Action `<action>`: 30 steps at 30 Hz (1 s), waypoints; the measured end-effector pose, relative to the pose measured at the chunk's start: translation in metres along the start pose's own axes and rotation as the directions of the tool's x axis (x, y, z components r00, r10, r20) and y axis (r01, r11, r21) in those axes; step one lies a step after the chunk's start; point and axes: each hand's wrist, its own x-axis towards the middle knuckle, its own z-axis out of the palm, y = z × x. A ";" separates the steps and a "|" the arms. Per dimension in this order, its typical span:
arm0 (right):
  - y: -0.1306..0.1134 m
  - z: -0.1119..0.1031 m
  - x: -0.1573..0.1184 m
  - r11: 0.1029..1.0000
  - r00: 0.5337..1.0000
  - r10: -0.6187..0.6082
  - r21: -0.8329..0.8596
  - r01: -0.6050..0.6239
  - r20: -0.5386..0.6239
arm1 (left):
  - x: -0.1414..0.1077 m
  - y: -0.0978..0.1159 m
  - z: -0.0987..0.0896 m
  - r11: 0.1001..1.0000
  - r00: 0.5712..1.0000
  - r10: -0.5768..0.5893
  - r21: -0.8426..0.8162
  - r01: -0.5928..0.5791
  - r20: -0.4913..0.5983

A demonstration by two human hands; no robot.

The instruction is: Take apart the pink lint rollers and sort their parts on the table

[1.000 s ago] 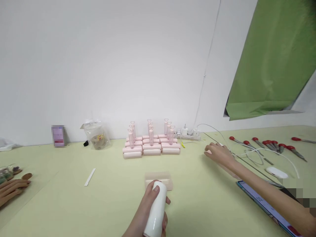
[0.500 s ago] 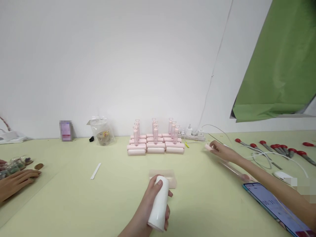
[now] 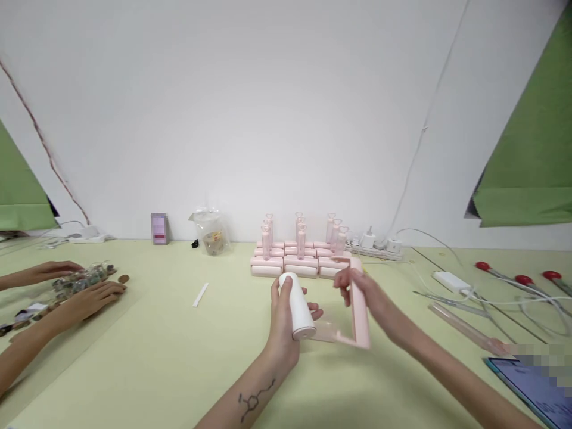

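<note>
A white roll point(image 3: 298, 310) is gripped in my left hand point(image 3: 282, 316), its end tilted toward me. My right hand point(image 3: 361, 286) holds a pink U-shaped frame point(image 3: 360, 313) just right of the roll, the two not touching. Beneath them a clear pinkish plastic piece point(image 3: 325, 332) lies on the table, partly hidden. Behind stand rows of pink-and-white rollers point(image 3: 301, 267) lying flat, with several upright pink handles point(image 3: 301, 243) on them.
Another person's hands point(image 3: 96, 296) rest by small wrapped items at left. A white strip point(image 3: 201, 295), a bagged cup point(image 3: 213, 235), a power strip point(image 3: 379, 253), cables, a clear pink tube point(image 3: 465, 325), red-tipped tools point(image 3: 524, 279) and a phone point(image 3: 527, 381) are around.
My right hand has come in from the right with the pink frame. My left hand has raised the white roll slightly and turned it. The view has shifted left.
</note>
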 end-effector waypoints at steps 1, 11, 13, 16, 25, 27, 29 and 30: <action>-0.009 0.012 -0.003 0.999 0.999 -0.017 0.042 0.015 0.041 | 0.000 -0.001 0.001 1.000 1.000 -0.001 -0.013 0.001 -0.005; -0.020 0.044 -0.010 0.999 0.995 -0.050 0.023 0.048 0.086 | -0.015 -0.007 -0.014 0.998 0.998 -0.062 -0.013 0.062 0.018; -0.019 0.045 -0.011 0.996 0.996 -0.059 -0.056 0.063 0.071 | -0.016 -0.009 -0.015 0.998 0.998 -0.059 0.014 0.058 0.031; -0.021 0.046 -0.013 0.982 0.995 -0.074 -0.170 0.085 0.070 | -0.017 -0.011 -0.014 0.998 0.997 -0.053 0.045 0.051 0.049; -0.026 0.045 -0.016 0.952 0.993 -0.028 -0.299 0.061 0.116 | -0.023 -0.010 -0.011 0.997 0.994 -0.039 0.065 0.033 0.103; -0.025 0.046 -0.016 0.939 0.994 -0.044 -0.336 0.077 0.104 | -0.023 -0.011 -0.012 0.993 0.987 -0.095 0.084 0.084 0.133; -0.022 0.046 -0.017 0.929 0.993 -0.059 -0.359 0.090 0.098 | -0.020 -0.012 -0.016 0.988 0.975 -0.123 0.113 0.104 0.184; -0.019 0.046 -0.018 0.931 0.994 -0.051 -0.355 0.084 0.100 | -0.018 -0.011 -0.020 0.984 0.967 -0.129 0.145 0.099 0.218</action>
